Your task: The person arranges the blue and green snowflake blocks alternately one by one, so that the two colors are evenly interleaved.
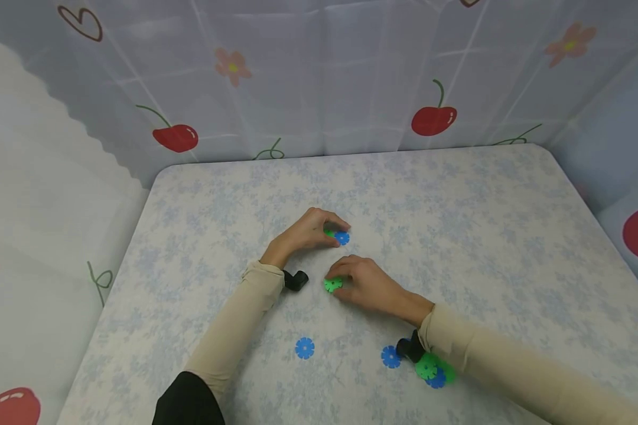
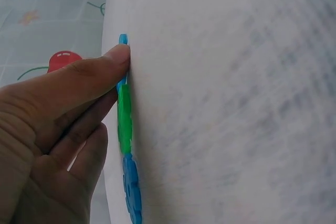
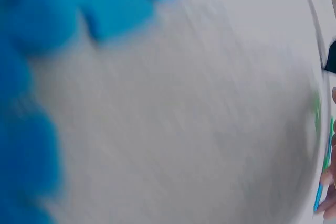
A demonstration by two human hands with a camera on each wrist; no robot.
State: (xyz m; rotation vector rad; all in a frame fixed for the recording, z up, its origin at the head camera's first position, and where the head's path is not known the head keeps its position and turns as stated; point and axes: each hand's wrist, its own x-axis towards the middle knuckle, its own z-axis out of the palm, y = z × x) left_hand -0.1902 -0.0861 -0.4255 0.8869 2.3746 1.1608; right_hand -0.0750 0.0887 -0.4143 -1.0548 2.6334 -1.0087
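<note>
From the head view I see my two hands working at the middle of a tabletop (image 1: 457, 224) covered with a pale blue flowered cloth. My left hand (image 1: 305, 233) has its grip curled onto a joined pair of small flower-shaped plastic discs, one green and one blue (image 1: 341, 237), lying flat on the cloth; the left wrist view shows the thumb (image 2: 79, 82) pressing on their edge. My right hand (image 1: 367, 286), just nearer to me, has its fingers curled over a single green disc (image 1: 332, 284) that also lies on the cloth, and its grip pinches that disc's edge. A loose blue disc (image 1: 305, 347) lies closer to me, well apart from both hands. Another blue disc (image 1: 390, 356) sits near my right wrist, beside a green-and-blue cluster (image 1: 432, 369).
</note>
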